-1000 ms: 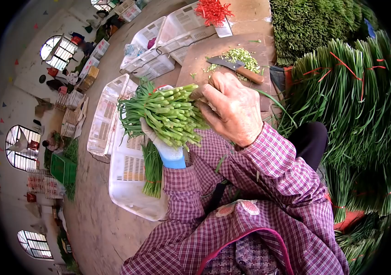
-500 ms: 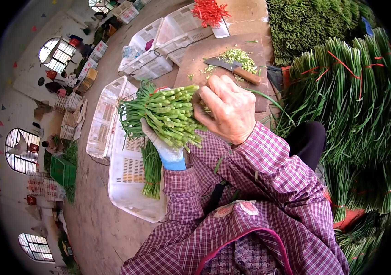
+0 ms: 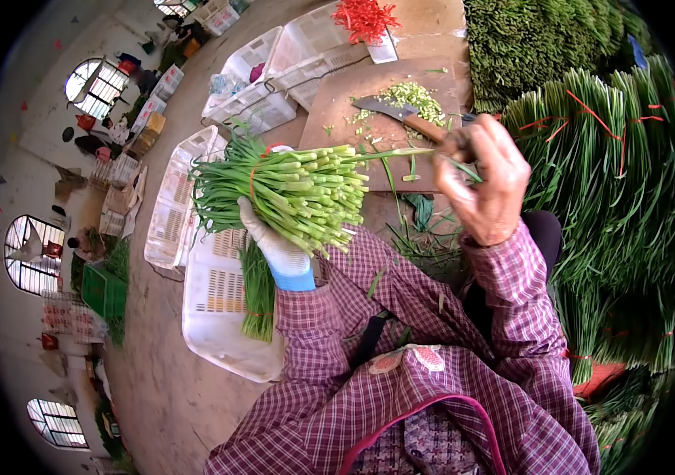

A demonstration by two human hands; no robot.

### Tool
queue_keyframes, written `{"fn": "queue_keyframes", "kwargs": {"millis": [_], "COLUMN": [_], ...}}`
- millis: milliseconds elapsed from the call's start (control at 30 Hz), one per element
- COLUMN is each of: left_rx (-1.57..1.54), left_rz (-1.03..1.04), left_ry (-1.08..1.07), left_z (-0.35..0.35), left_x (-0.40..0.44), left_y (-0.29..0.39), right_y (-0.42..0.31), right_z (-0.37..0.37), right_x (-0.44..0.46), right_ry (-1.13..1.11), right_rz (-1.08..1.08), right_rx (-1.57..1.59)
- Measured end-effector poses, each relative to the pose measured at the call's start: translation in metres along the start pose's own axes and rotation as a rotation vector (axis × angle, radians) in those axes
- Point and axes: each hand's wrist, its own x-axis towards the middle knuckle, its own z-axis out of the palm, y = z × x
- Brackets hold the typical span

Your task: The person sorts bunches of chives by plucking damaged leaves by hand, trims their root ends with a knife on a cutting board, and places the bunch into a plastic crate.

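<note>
My left hand (image 3: pixel 278 252), in a white and blue glove, grips a thick bundle of green stalks (image 3: pixel 298 190) from below. A red band runs round the bundle; its pale cut ends face right and its leafy ends left. My bare right hand (image 3: pixel 486 178) is to the right of the bundle, fingers closed on a thin pale-green strand (image 3: pixel 397 152) that stretches out from the cut ends. Behind that hand, a knife (image 3: pixel 389 108) with a wooden handle lies on the brown board (image 3: pixel 337 103) beside chopped green bits (image 3: pixel 417 98).
A white crate (image 3: pixel 211 336) at my left holds another green bundle (image 3: pixel 258 297). More white crates (image 3: pixel 254 111) stand beyond, with red ties (image 3: pixel 365 20) at the top. Tall stacks of banded greens (image 3: pixel 599 174) line the right. Loose leaves (image 3: pixel 420 245) lie below the board.
My right hand has moved right, away from the bundle's cut ends, drawing out a thin strand. The bundle has turned slightly in my left hand, bringing its red band into view.
</note>
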Motion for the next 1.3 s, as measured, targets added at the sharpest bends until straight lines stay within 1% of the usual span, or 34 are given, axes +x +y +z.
{"fn": "queue_keyframes", "kwargs": {"millis": [33,100,167,233,300,367,400,433,467,500,533,600,633,733,767,833,867,933,1067,1167,1233,1300], "left_rx": [-0.002,0.046,0.068,0.031,0.021,0.077,0.061,0.061,0.027,-0.007,0.044,0.080,0.076,0.066,0.076,0.096,0.096,0.073,0.074,-0.008,-0.091,-0.092], "left_rz": [0.004,0.037,0.062,0.046,0.049,0.095,0.102,0.097,0.070,0.046,0.072,0.090,0.093,0.103,0.105,0.109,0.117,0.111,0.107,0.091,0.071,0.073], "left_ry": [0.002,0.020,0.056,0.102,0.120,0.214,0.234,0.229,0.126,0.024,-0.017,-0.010,-0.009,-0.017,-0.027,-0.047,-0.025,-0.012,-0.018,0.001,-0.009,-0.016], "left_z": [0.003,0.009,-0.007,-0.023,-0.038,-0.041,-0.041,-0.037,-0.030,-0.024,-0.018,0.006,0.010,0.020,0.020,0.021,0.022,0.023,0.019,0.016,0.012,0.011], "left_x": [-0.001,-0.004,-0.003,-0.003,-0.004,-0.005,-0.003,-0.004,-0.005,-0.005,-0.005,-0.007,-0.006,-0.005,-0.006,-0.007,-0.008,-0.009,-0.007,-0.008,-0.007,-0.008], "left_y": [0.001,0.005,0.010,0.019,0.024,0.025,0.024,0.022,0.021,0.020,0.018,0.013,0.011,0.007,0.007,0.006,0.004,0.003,0.002,0.001,0.000,0.000], "right_y": [0.003,0.012,0.036,0.078,0.114,0.120,0.099,0.084,0.059,0.040,0.022,0.000,-0.006,-0.034,-0.036,-0.043,-0.043,-0.042,-0.041,-0.039,-0.040,-0.043], "right_z": [-0.013,-0.041,-0.071,-0.102,-0.136,-0.148,-0.137,-0.122,-0.106,-0.090,-0.077,-0.048,-0.031,0.006,0.018,0.033,0.039,0.047,0.045,0.049,0.049,0.049], "right_x": [0.001,0.002,-0.009,-0.025,-0.043,-0.048,-0.042,-0.040,-0.033,-0.025,-0.018,-0.008,-0.008,0.007,0.008,0.012,0.011,0.011,0.013,0.013,0.016,0.018], "right_ry": [0.007,0.023,0.069,0.246,0.246,-0.053,-0.213,-0.341,-0.387,-0.399,-0.435,-0.420,-0.399,-0.370,-0.391,-0.372,-0.372,-0.436,-0.465,-0.494,-0.475,-0.468], "right_rz": [0.045,0.107,0.275,0.418,0.509,0.450,0.404,0.411,0.329,0.296,0.336,0.209,0.188,0.009,0.009,0.021,0.022,0.007,0.009,0.054,0.038,0.011], "right_rx": [0.041,-0.016,0.054,0.183,-0.038,-0.383,-0.439,-0.463,-0.425,-0.322,-0.221,-0.019,0.090,0.201,0.177,0.229,0.229,0.227,0.216,0.285,0.274,0.212]}}
